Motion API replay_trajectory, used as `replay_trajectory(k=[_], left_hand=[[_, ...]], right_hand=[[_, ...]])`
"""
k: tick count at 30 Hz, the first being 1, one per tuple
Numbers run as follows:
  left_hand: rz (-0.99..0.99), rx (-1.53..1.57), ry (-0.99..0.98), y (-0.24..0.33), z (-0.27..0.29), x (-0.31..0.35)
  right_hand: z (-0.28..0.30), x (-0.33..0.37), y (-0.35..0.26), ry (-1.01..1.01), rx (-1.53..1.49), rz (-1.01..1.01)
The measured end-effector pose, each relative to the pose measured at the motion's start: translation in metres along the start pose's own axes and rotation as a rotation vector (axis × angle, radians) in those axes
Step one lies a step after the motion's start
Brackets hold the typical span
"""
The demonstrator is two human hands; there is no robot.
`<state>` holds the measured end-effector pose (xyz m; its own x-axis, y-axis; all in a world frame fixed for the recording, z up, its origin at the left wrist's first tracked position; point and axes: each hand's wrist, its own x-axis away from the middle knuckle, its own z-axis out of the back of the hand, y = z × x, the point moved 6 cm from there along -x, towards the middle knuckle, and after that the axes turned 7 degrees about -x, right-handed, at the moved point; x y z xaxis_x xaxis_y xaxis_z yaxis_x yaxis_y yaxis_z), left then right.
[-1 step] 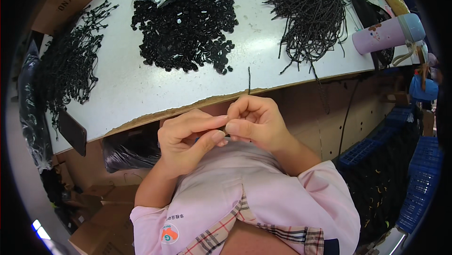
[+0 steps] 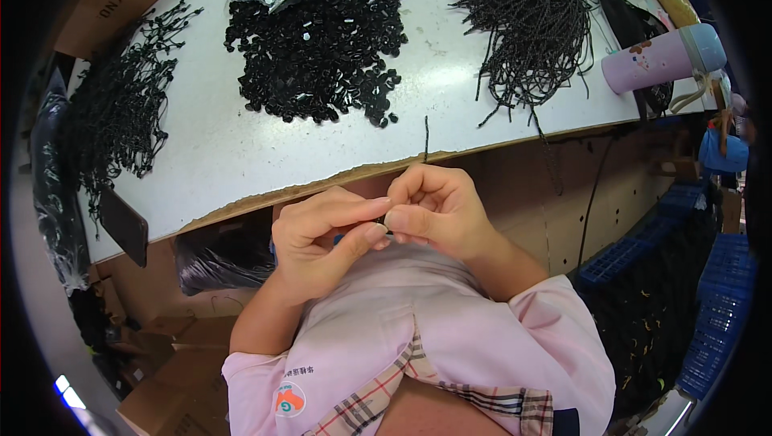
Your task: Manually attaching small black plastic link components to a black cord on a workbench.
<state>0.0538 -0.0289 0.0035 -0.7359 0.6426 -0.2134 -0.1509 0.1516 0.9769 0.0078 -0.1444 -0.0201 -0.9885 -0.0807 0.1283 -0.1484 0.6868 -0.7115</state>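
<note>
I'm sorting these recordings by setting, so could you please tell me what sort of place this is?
Probably a workshop or factory floor: heaped black pieces, bundled dark cords and blue plastic crates.

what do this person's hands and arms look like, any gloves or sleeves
The left hand and right hand wear no gloves, and no ring or watch is in sight. Pale pink sleeves leave the forearms largely bare. They match the shirt, which has tan plaid trim and a white-and-orange emblem.

Lt pink shirt [image 2: 474,331], prob. plaid collar [image 2: 374,395]
</note>
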Motion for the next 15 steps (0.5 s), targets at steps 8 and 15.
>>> replay_trajectory(k=[8,15], left_hand=[[-0.172,-0.184,0.032,0.005,0.005,-0.002],[-0.152,-0.167,0.008,0.002,0.005,-0.002]], right_hand=[[-0.001,-0.001,0.005,-0.001,-0.065,-0.022],[-0.003,0.0,0.014,-0.064,-0.184,-0.14]])
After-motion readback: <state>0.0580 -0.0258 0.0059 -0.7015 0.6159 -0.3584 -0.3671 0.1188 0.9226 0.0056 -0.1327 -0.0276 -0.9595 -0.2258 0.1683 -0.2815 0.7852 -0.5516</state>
